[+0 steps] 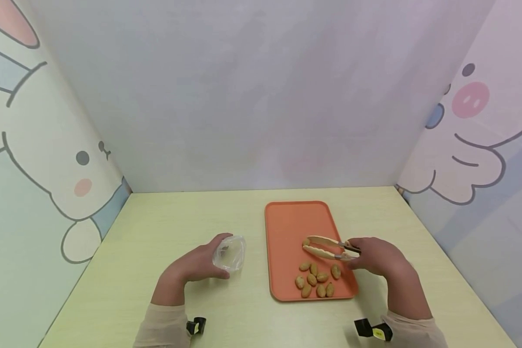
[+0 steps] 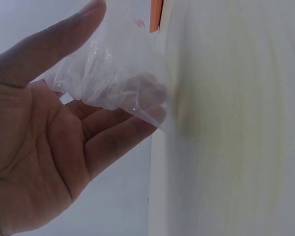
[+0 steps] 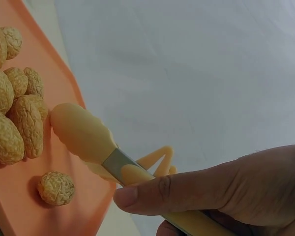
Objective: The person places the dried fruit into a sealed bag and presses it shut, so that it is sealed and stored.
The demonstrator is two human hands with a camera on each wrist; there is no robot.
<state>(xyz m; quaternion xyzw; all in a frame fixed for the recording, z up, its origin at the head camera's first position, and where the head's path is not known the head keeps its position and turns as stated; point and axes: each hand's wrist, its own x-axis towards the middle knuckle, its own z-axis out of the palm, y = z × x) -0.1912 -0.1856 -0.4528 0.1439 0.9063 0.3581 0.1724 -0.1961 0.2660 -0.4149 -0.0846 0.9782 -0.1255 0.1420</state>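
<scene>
On the left, my left hand (image 1: 202,260) holds an open clear plastic bag (image 1: 229,253), with the thumb on one side and the fingers round the other. Up close, the bag (image 2: 110,73) looks thin and crinkled, its lower edge right at the tabletop. My right hand (image 1: 376,256) grips cream-tipped tongs (image 1: 324,240) with metal arms over the orange tray (image 1: 296,217). At the tong tips in the head view is one wrinkled tan nut-like piece (image 1: 306,242). Several more pieces (image 1: 311,279) lie in the tray's near half, one (image 3: 56,188) apart from the others.
The pale wooden table (image 1: 178,212) meets a grey-white back wall (image 1: 252,121). Side panels with cartoon animals (image 1: 82,188) stand at left and right. The tray's raised rim (image 1: 267,251) faces the bag across a strip of tabletop.
</scene>
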